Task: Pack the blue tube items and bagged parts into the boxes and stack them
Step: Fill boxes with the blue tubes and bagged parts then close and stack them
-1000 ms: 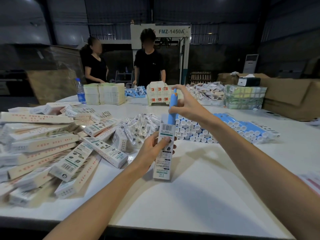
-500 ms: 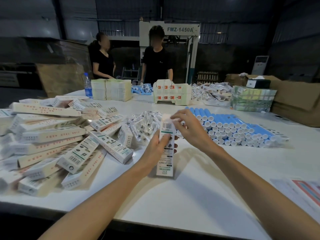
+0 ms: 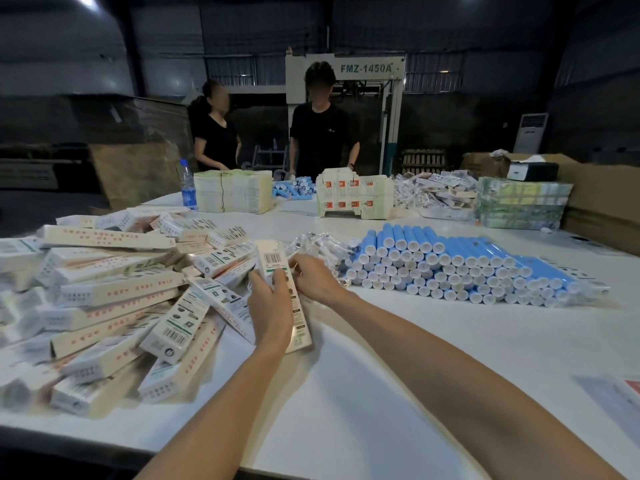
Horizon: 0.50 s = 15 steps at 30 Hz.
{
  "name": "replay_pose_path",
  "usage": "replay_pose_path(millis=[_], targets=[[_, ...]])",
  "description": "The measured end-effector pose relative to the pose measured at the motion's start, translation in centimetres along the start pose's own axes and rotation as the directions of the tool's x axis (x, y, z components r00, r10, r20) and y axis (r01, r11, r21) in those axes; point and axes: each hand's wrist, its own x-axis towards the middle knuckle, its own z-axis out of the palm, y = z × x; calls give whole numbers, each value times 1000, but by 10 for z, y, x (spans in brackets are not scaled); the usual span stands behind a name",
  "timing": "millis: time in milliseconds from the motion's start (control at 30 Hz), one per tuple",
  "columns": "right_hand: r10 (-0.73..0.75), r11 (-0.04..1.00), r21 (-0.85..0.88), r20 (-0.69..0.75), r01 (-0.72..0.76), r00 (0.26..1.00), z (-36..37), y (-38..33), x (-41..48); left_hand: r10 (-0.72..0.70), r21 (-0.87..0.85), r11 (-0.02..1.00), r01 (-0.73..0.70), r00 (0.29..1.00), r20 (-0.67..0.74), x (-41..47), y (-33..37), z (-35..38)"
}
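Forearms reach forward over the table (image 3: 363, 393) and converge. The left hand (image 3: 270, 308) grips a narrow box (image 3: 274, 261), fingers wrapped round its lower half, box held near upright. The right hand (image 3: 315, 277) sits just beside the box with fingers curled, at the bagged parts (image 3: 323, 242); whether it holds anything cannot be determined. Blue tubes (image 3: 450, 265) lie stacked to the right, and a heap of boxes (image 3: 121, 289) lies to the left.

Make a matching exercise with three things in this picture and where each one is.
Things:
1. long white cardboard box with barcode
2. pile of blue tubes with white caps
3. clear plastic water bottle with blue label

Places:
A. standing upright at the far left
B. held in the left hand
C. stacked at the right of the white table

Pairs: 1-B, 2-C, 3-A
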Motion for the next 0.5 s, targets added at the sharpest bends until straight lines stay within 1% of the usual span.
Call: replay_pose_path(millis=[100, 233, 333, 433, 500], targets=[[-12, 1000, -22, 17, 13, 1000, 15, 1, 8, 16, -7, 1000, -16, 1000, -3, 4, -3, 0], [36, 998, -53, 17, -35, 999, 22, 3, 8, 9, -12, 1000, -9, 1000, 6, 4, 0, 1], [60, 993, -103, -7, -60, 998, 12, 4, 4, 24, -26, 999, -24, 999, 22, 3, 2, 2], [84, 975, -201, -40, -91, 996, -5, 11, -4, 70, -62, 996, -66, 996, 63, -2, 4, 5], [102, 954, -279, -57, -114, 993, -21, 20, -14, 52, -143, 989, -34, 991, 126, -6, 7, 8]])
